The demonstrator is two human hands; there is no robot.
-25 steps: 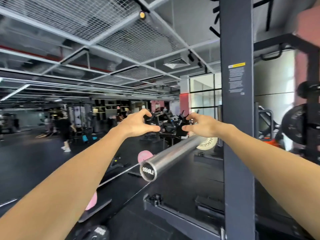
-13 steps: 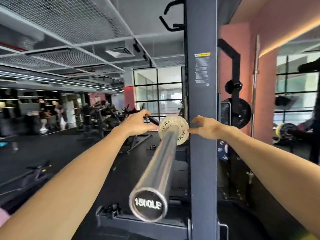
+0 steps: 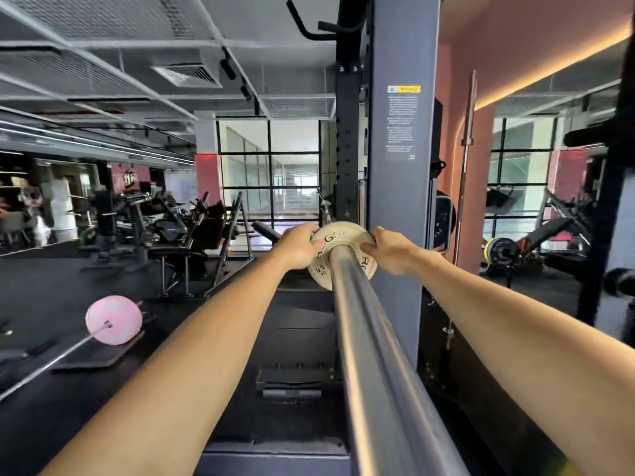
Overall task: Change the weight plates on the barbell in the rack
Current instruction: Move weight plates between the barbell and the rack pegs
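Currently, the plate (image 3: 338, 257), a small pale metal disc, sits on the barbell (image 3: 371, 355) at frame centre, just beside the rack post (image 3: 403, 187). The left hand (image 3: 299, 247) grips its left rim and the right hand (image 3: 390, 250) its right rim, fingers curled over the edge. Judged by its size, the disc is light, rigid and smooth. Holding opposite rims looks correct: it should keep the disc square to the polished sleeve and prevent binding while sliding toward the near end.
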